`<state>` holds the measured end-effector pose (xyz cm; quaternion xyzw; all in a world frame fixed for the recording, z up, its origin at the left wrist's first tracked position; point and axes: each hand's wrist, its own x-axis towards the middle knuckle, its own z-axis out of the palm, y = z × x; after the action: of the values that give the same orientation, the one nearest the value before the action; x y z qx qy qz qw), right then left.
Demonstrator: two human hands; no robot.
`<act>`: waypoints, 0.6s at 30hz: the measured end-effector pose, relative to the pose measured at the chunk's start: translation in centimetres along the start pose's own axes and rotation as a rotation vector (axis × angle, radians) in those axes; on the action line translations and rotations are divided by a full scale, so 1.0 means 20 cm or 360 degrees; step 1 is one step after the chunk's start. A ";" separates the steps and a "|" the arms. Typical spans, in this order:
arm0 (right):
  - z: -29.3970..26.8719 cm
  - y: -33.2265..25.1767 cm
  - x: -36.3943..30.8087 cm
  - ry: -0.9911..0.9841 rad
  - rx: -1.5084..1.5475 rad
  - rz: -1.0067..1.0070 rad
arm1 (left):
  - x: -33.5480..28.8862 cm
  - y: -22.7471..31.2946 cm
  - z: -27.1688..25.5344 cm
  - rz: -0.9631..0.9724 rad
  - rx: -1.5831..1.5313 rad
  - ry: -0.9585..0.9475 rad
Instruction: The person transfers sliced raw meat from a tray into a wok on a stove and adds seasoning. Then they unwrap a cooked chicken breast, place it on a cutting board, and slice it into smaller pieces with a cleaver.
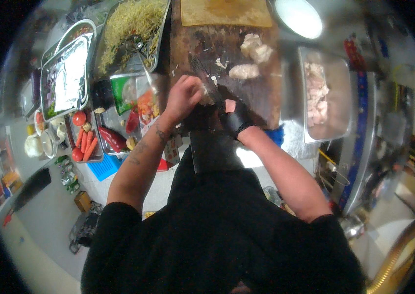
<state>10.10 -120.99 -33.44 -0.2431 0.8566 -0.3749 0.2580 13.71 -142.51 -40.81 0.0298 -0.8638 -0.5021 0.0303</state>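
Note:
My right hand, in a black glove, is closed around the handle of a knife, whose dark blade points away and to the left over the brown cutting board. A pink patch shows on the back of that hand. Beside the blade my bare left hand is closed, its fingers curled toward the board; what they hold, if anything, is hidden. Beyond my right hand lie two pale lumps of raw meat, like chicken. Small white scraps are scattered near the blade.
At right stands a metal tray of cut pale meat. A white bowl and a yellowish board are at the back. Left are a tray of sprouts with a ladle, a foil-covered tray, carrots and peppers.

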 end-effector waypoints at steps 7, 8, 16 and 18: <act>0.05 0.08 -0.05 0.0286 0.0186 -0.0193 | -0.02 -0.01 0.02 -0.0133 -0.0019 0.0013; 0.07 0.09 -0.04 0.0247 0.0081 -0.0111 | -0.02 -0.01 0.02 -0.0156 -0.0074 0.0007; 0.17 0.12 0.03 0.0099 0.0222 0.0122 | 0.00 -0.02 -0.01 -0.0053 0.0004 0.0020; 0.17 0.10 0.07 -0.0076 0.0049 0.0171 | 0.00 -0.03 -0.01 -0.0064 -0.0019 -0.0002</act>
<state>10.72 -122.40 -37.37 -0.2016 0.8562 -0.3676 0.3020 13.79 -142.95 -41.14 0.0467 -0.8600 -0.5078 0.0199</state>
